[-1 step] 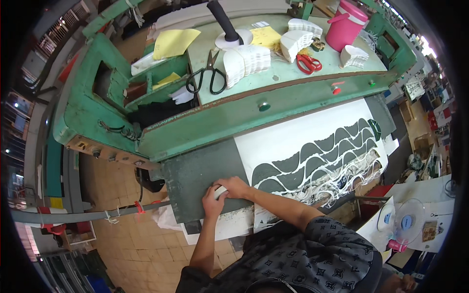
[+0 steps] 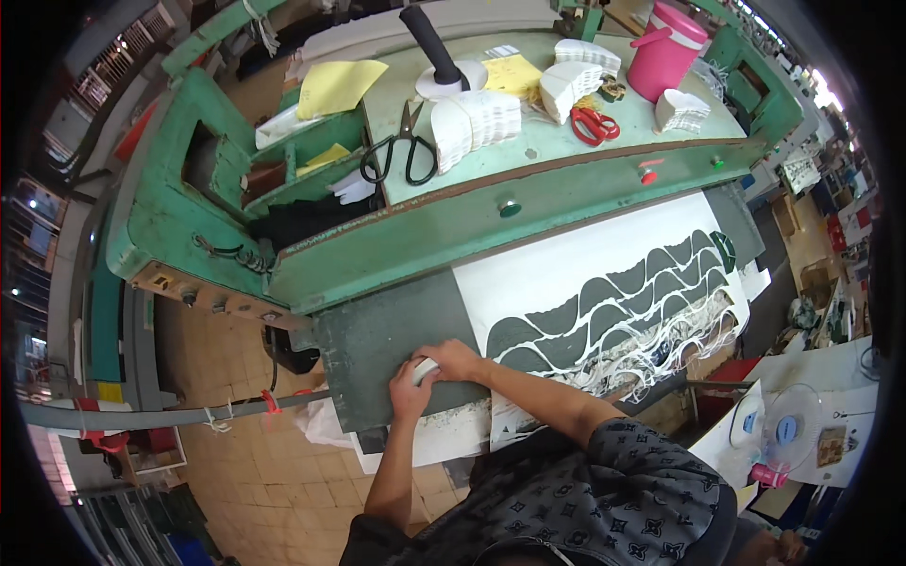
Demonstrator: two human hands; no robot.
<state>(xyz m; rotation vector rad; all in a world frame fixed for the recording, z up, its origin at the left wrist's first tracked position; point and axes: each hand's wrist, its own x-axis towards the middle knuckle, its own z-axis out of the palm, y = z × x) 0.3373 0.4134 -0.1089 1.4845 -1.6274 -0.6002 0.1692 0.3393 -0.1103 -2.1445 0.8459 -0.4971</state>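
Note:
Both my hands are together over the dark grey board, left of the white sheet. My left hand and my right hand close around a small white bundle, which looks like a stack of cut pieces. Fingers cover most of it. Beside my right forearm lies the white sheet, with rows of wavy-edged cut-outs through which dark grey shows. Thin white offcut strips trail in a tangle along its near edge.
Beyond a green machine beam is a pale green top with black scissors, red-handled scissors, stacks of white cut pieces, a black roll and a pink bucket. A fan stands at right.

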